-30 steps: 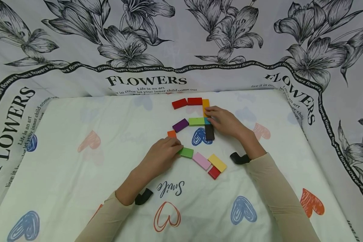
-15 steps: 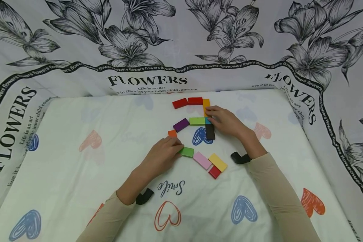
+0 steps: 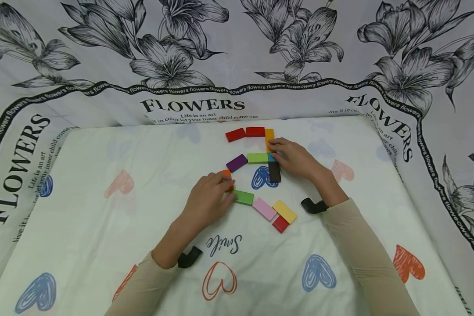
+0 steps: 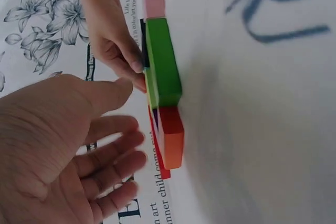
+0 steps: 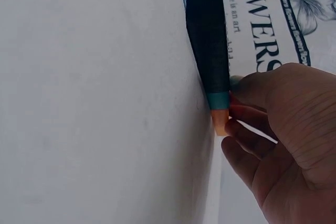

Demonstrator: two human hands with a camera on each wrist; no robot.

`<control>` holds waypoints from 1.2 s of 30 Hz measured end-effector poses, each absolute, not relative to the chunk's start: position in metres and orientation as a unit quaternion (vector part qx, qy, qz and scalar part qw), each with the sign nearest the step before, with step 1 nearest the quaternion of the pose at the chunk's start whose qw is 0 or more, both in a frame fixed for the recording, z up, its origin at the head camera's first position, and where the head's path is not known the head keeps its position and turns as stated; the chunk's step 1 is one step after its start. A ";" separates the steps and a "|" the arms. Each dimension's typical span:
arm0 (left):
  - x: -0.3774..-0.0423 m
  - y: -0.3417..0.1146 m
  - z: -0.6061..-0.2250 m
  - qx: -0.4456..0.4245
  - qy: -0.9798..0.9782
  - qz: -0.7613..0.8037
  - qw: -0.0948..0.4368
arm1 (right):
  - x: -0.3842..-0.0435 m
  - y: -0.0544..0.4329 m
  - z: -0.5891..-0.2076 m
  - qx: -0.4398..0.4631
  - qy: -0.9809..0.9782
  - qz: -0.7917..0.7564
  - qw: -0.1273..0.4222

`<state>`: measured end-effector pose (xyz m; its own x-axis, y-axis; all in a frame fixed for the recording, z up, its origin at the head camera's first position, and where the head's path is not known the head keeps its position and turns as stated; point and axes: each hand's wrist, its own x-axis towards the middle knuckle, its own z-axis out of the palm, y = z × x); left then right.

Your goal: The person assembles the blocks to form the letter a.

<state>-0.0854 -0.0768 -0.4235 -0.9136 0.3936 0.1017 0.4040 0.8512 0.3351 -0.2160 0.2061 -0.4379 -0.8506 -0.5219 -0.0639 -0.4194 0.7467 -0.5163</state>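
Coloured domino blocks form a winding line on the cloth-covered table. In the head view my left hand (image 3: 207, 197) hovers at the orange block (image 3: 226, 173) and the green block (image 3: 244, 197), partly covering the orange one. The left wrist view shows its fingers spread and relaxed, just beside the blocks with nothing between them. My right hand (image 3: 294, 156) lies at the line's right side, fingertips touching the amber block (image 3: 269, 134), thumb at the small blue block (image 3: 270, 157). The black block (image 3: 274, 172) adjoins the blue one.
Purple (image 3: 237, 163) and lime (image 3: 258, 158) blocks lie between the hands. Two red blocks (image 3: 255, 131) sit at the back. Nearer are a pink block (image 3: 264, 209), a yellow block (image 3: 285, 212) and another red block (image 3: 280, 224). Printed cloth (image 3: 79, 184) covers the table.
My left hand has loosened from the green block and shifted slightly back, with its fingers lifting apart and more red-orange showing between them. My right hand has stayed in place.
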 end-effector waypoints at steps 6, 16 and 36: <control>-0.090 -0.062 -0.422 -0.152 -0.977 -0.152 -0.015 | -0.216 0.209 -0.444 -0.244 0.933 -0.241 0.110; -0.088 -0.052 -0.431 -0.150 -0.980 -0.132 -0.008 | -0.215 0.215 -0.442 -0.229 0.938 -0.242 0.097; -0.086 -0.060 -0.438 -0.161 -0.976 -0.144 0.008 | -0.221 0.207 -0.440 -0.248 0.935 -0.234 0.096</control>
<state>-0.0863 -0.0603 -0.4377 -0.9478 0.3125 0.0630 0.3174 0.9065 0.2783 -0.2210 0.2068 -0.4396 -0.8584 -0.5091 -0.0632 -0.4194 0.7674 -0.4850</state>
